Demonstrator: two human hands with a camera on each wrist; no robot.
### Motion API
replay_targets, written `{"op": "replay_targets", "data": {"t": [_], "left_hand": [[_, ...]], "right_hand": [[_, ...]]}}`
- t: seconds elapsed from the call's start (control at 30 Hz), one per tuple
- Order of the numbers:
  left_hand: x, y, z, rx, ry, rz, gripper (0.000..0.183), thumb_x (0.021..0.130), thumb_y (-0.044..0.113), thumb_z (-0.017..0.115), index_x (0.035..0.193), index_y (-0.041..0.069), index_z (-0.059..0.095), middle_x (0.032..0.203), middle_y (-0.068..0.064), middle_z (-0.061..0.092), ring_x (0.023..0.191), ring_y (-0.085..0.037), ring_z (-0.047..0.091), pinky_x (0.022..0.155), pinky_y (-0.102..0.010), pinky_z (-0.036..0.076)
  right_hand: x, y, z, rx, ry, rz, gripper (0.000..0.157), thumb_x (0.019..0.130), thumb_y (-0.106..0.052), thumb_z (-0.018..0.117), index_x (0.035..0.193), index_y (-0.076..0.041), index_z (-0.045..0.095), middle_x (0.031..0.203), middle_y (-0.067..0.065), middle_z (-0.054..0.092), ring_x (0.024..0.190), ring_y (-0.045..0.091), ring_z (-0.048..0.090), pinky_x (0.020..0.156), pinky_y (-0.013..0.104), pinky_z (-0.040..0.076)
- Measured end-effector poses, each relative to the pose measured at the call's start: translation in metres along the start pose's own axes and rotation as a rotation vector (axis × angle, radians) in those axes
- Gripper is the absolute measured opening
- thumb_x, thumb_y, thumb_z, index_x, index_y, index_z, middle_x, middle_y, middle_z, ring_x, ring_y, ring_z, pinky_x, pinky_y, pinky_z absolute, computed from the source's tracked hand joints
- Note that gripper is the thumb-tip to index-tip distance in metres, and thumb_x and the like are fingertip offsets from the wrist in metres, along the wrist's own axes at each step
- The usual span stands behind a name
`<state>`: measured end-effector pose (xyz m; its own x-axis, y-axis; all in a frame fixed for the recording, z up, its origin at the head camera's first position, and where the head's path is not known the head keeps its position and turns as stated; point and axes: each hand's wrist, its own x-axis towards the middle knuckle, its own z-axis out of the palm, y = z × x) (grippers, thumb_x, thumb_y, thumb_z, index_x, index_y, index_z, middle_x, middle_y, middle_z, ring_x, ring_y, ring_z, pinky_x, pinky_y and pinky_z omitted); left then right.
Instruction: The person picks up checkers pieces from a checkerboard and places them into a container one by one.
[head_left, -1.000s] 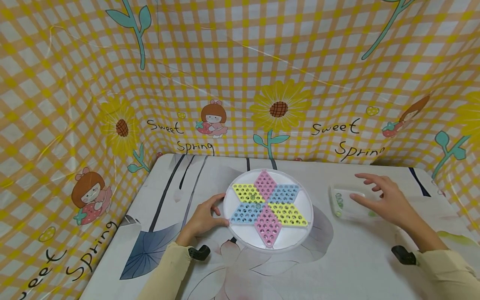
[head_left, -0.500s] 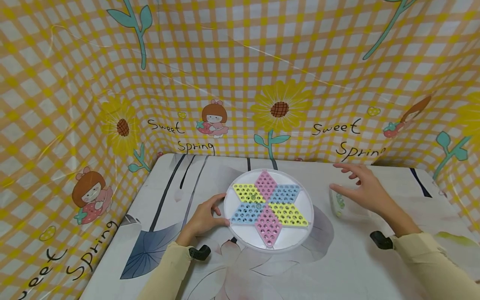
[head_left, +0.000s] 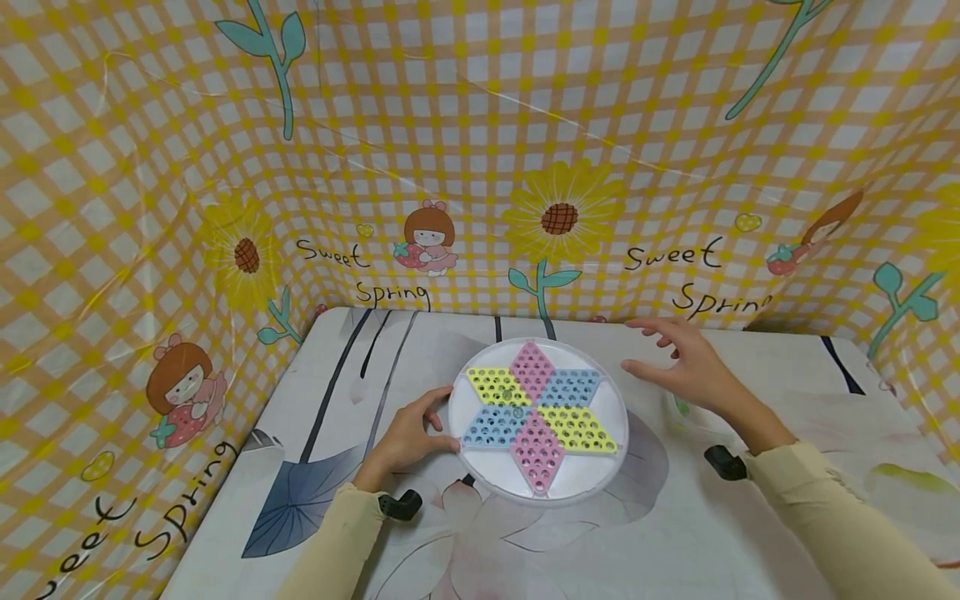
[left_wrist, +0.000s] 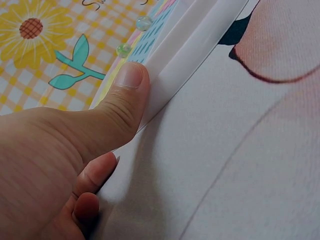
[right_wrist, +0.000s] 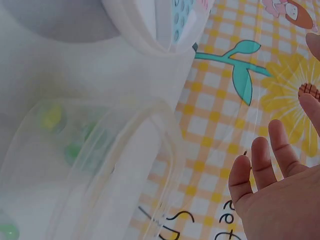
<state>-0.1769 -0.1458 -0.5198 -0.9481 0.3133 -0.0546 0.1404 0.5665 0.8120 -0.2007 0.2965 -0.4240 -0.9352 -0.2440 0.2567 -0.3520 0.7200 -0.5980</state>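
A round white Chinese checkers board (head_left: 591,477) with a pink, yellow and blue star lies on the table. My left hand (head_left: 405,433) holds its left rim, thumb at the near side and index finger farther back. The thumb (left_wrist: 127,95) presses the rim in the left wrist view. Two glass marbles, one green (left_wrist: 123,50) and one pale blue (left_wrist: 144,23), sit on the star. Right of the board, my right hand (head_left: 686,367) hovers with thumb and index finger apart, nothing visible between them. Behind it, partly hidden, stands a clear plastic box (right_wrist: 172,145) with several marbles (right_wrist: 75,150).
A pale cloth printed with flowers and leaves covers the table (head_left: 660,542). Yellow checked fabric (head_left: 480,150) hangs close around the back and sides. The box stands between the board and the table's right side.
My right hand has moved left from over the plastic box toward the board, fingers still spread. The left hand and the board have stayed in place.
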Motion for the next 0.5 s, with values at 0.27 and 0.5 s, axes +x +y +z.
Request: {"op": "replay_targets", "data": {"t": [0.27,0.5], "left_hand": [[0.001,-0.002,0.001,-0.003,0.001,0.0,0.092,0.073,0.021,0.095,0.153,0.018,0.049,0.088,-0.002,0.061,0.064,-0.015,0.042,0.059,-0.027,0.035],[0.001,-0.003,0.001,0.01,-0.004,0.002,0.092,0.074,0.022,0.094,0.153,0.018,0.048,0.089,-0.001,0.061,0.065,-0.015,0.043,0.059,-0.027,0.035]], "right_hand": [[0.01,-0.009,0.015,0.009,-0.02,-0.036,0.06,0.086,-0.03,0.085,0.139,-0.013,0.061,0.124,0.013,0.058,0.108,0.032,0.049,0.08,0.048,0.046],[0.016,-0.019,0.026,0.047,-0.079,-0.044,0.059,0.087,-0.031,0.084,0.139,-0.015,0.061,0.133,0.012,0.056,0.112,0.03,0.049,0.084,0.049,0.046]]}}
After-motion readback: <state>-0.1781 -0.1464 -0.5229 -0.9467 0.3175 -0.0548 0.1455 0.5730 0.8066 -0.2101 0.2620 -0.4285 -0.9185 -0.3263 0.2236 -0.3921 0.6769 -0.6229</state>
